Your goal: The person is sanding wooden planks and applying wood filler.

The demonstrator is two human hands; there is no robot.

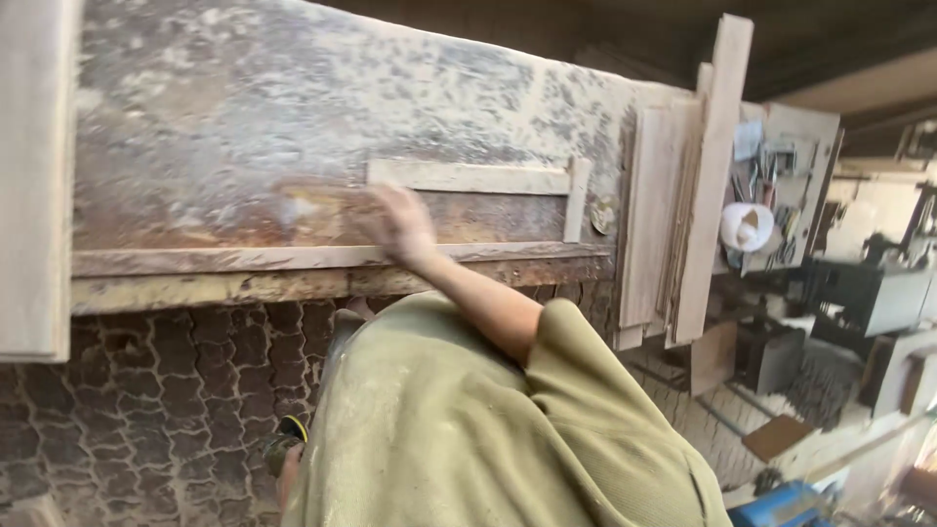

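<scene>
My right hand (395, 222) is blurred and lies flat, fingers spread, on a dusty workbench top (244, 117). It sits at the left end of a pale wooden strip (468, 177) that meets a short crosspiece (577, 200) in an L. The hand holds nothing. My olive sleeve and torso (468, 429) fill the lower middle. My left hand (286, 478) is only partly seen low down beside my body, next to a dark object with a yellow ring (285, 436). Its grip is hidden.
A pale board (34, 176) lies at the left edge. Several planks (683, 205) are stacked on the bench's right end. Beyond them are a tool board (781, 176), a white cup (746, 225) and machines (869, 293). Cracked paving (146, 410) lies below the bench.
</scene>
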